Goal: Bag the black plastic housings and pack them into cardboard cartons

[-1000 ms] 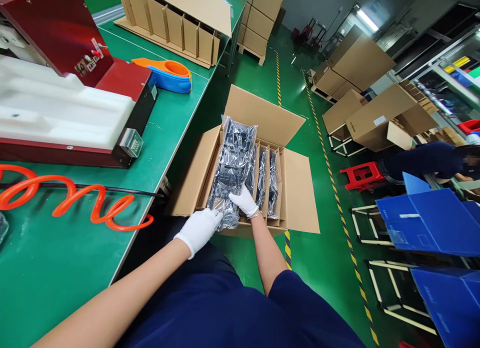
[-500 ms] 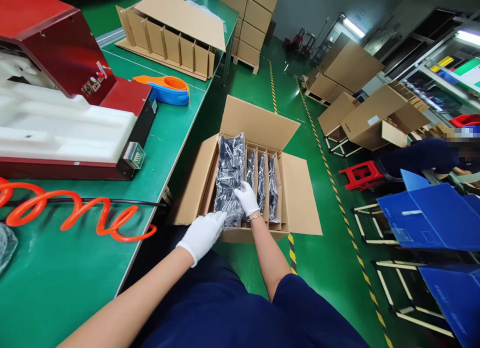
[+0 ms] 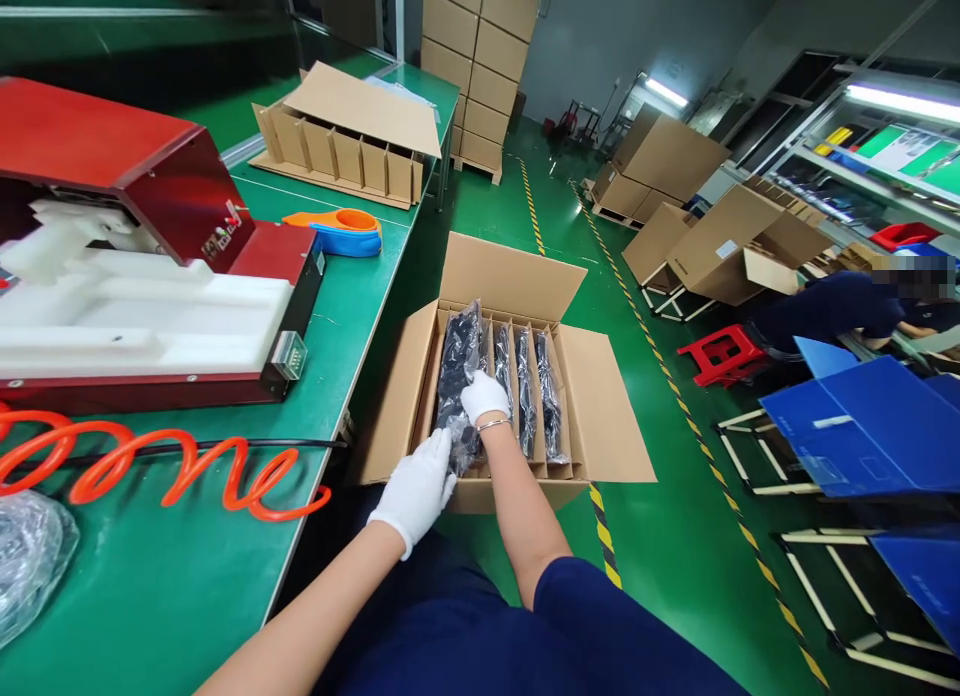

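Evidently, a plastic-bagged black part sits tilted at the left side of the open cardboard carton, beside other bagged parts standing between dividers. The gloved left hand touches its near end, fingers extended, not clenched. The gloved right hand curls at its right edge; whether those fingers grasp it, I cannot tell. Left of the carton, the green worktop carries a red machine.

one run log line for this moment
left hand: at near end of bagged part | right hand: at its right edge | open carton: more bagged parts rightward
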A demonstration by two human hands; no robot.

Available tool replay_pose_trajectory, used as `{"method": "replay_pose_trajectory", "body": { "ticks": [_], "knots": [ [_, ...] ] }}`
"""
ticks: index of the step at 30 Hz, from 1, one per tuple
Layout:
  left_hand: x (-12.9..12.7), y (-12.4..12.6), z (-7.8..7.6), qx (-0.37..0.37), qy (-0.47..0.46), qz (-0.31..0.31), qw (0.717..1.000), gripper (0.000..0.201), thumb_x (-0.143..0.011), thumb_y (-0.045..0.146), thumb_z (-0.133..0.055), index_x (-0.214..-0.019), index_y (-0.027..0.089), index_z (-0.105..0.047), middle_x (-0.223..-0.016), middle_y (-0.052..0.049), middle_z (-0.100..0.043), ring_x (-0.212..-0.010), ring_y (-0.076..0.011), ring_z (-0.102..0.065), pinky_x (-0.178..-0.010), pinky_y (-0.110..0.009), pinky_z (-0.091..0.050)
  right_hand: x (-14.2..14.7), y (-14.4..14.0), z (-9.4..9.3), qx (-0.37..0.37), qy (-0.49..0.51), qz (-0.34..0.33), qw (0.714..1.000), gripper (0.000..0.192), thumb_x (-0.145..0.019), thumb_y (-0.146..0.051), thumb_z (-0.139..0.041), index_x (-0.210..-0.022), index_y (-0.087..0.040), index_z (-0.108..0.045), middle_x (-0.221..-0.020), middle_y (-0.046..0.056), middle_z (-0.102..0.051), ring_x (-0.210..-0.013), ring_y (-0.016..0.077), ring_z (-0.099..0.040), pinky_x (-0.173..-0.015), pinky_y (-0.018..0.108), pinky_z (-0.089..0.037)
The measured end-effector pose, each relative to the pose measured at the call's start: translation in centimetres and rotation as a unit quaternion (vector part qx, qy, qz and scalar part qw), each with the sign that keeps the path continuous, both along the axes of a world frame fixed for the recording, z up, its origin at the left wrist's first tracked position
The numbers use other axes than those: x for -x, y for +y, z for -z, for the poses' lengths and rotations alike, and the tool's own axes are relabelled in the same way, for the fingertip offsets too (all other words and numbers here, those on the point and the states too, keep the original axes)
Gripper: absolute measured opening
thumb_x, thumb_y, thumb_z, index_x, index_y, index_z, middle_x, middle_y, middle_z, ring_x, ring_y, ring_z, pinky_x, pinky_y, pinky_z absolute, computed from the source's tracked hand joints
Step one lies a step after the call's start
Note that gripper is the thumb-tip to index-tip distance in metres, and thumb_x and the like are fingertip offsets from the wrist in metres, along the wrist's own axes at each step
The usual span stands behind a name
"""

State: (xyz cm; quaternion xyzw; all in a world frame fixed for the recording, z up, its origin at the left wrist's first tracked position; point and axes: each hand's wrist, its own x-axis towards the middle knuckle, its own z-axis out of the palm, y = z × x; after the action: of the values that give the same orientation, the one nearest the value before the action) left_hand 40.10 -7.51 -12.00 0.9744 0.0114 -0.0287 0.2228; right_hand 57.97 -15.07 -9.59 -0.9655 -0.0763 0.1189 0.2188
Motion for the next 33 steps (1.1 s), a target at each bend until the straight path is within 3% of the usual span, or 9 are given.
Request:
{"method": "replay_pose_trajectory", "body": {
  "ticks": [6, 9, 12, 14, 16, 20, 24, 29, 33],
  "knots": [
    [0.3, -0.2, -0.9, -0.036, 0.07, 0.02, 0.997, 0.071, -0.09, 0.021, -0.044, -0.156, 0.004, -0.023, -0.156, -0.026, -0.039, -0.139, -0.0334, -0.048, -0.106, -0.046, -0.047, 3.3, 3.1, 1.8, 0.072, -0.017, -0.035, 0.997, 0.063, -0.089, -0.019, -0.053, -0.148, -0.003, -0.039, -0.139, 0.034, -0.05, -0.104, 0.0362, -0.069, -0.086, 0.049, -0.055],
    [0.3, -0.3, -1.4, -0.061, 0.091, 0.024, 0.994, 0.069, -0.091, 0.022, -0.046, -0.155, 0.003, -0.027, -0.154, -0.027, -0.041, -0.134, -0.0356, -0.052, -0.102, -0.048, -0.05, 3.4, 1.4, 1.5, 0.079, -0.024, -0.106, 0.991, 0.048, -0.089, -0.04, -0.061, -0.13, -0.015, -0.06, -0.128, 0.021, -0.062, -0.104, 0.0314, -0.068, -0.088, 0.043, -0.054],
    [0.3, -0.4, -1.8, -0.07, 0.09, 0.024, 0.993, 0.067, -0.091, 0.023, -0.046, -0.154, 0.004, -0.03, -0.155, -0.027, -0.04, -0.133, -0.036, -0.052, -0.1, -0.048, -0.051, 1.8, -1.6, 0.5, 0.086, -0.04, -0.147, 0.985, 0.034, -0.095, -0.048, -0.048, -0.104, -0.023, -0.07, -0.116, 0.01, -0.07, -0.103, 0.0251, -0.066, -0.091, 0.037, -0.05],
    [0.2, -0.3, -2.0, -0.07, 0.088, 0.029, 0.993, 0.067, -0.091, 0.023, -0.046, -0.154, 0.006, -0.031, -0.156, -0.026, -0.039, -0.134, -0.0357, -0.052, -0.101, -0.048, -0.051, 0.7, -2.9, 0.3, 0.103, -0.056, -0.135, 0.984, 0.033, -0.099, -0.037, -0.041, -0.104, -0.021, -0.071, -0.115, 0.011, -0.07, -0.11, 0.0255, -0.064, -0.099, 0.04, -0.045],
    [0.2, -0.3, -2.1, -0.072, 0.09, 0.035, 0.993, 0.066, -0.091, 0.022, -0.047, -0.154, 0.006, -0.032, -0.156, -0.026, -0.039, -0.134, -0.0354, -0.052, -0.102, -0.048, -0.05, 0.1, -3.2, 0.8, 0.122, -0.071, -0.114, 0.983, 0.031, -0.095, -0.031, -0.049, -0.113, -0.016, -0.068, -0.122, 0.016, -0.068, -0.124, 0.0299, -0.056, -0.109, 0.047, -0.035],
    [0.2, -0.2, -1.9, -0.075, 0.096, 0.042, 0.992, 0.064, -0.09, 0.022, -0.048, -0.152, 0.006, -0.037, -0.155, -0.025, -0.042, -0.135, -0.035, -0.051, -0.104, -0.047, -0.049, 0.3, -1.1, 3.0, 0.137, -0.085, -0.046, 0.986, 0.052, -0.086, -0.02, -0.058, -0.135, -0.003, -0.053, -0.139, 0.029, -0.055, -0.145, 0.0377, -0.032, -0.115, 0.057, -0.02],
    [0.4, 0.1, -1.5, -0.068, 0.095, 0.043, 0.992, 0.062, -0.089, 0.02, -0.047, -0.151, 0.01, -0.039, -0.152, -0.022, -0.048, -0.136, -0.0334, -0.05, -0.104, -0.048, -0.048, -0.2, -0.3, 3.6, 0.102, -0.076, -0.006, 0.992, 0.065, -0.081, -0.006, -0.053, -0.145, -0.006, -0.044, -0.125, 0.028, -0.065, -0.144, 0.0356, -0.038, -0.113, 0.058, -0.019],
    [0.4, 0.3, -1.7, -0.053, 0.09, 0.049, 0.993, 0.06, -0.09, 0.02, -0.047, -0.148, 0.009, -0.043, -0.15, -0.022, -0.05, -0.134, -0.0332, -0.052, -0.106, -0.048, -0.047, -1.2, -3.8, 2.4, 0.002, -0.091, 0.017, 0.996, 0.068, -0.08, -0.006, -0.048, -0.148, -0.015, -0.046, -0.125, 0.018, -0.069, -0.126, 0.0277, -0.058, -0.12, 0.052, -0.016],
    [0.2, 0.3, -1.9, -0.057, 0.097, 0.055, 0.992, 0.056, -0.091, 0.02, -0.047, -0.145, 0.007, -0.047, -0.149, -0.022, -0.051, -0.132, -0.0343, -0.053, -0.105, -0.048, -0.048, -1.2, -6.9, 2.1, -0.112, -0.107, 0.034, 0.987, 0.065, -0.087, -0.019, -0.041, -0.152, -0.015, -0.041, -0.13, 0.012, -0.067, -0.125, 0.0217, -0.059, -0.117, 0.042, -0.035]
  ]
}}
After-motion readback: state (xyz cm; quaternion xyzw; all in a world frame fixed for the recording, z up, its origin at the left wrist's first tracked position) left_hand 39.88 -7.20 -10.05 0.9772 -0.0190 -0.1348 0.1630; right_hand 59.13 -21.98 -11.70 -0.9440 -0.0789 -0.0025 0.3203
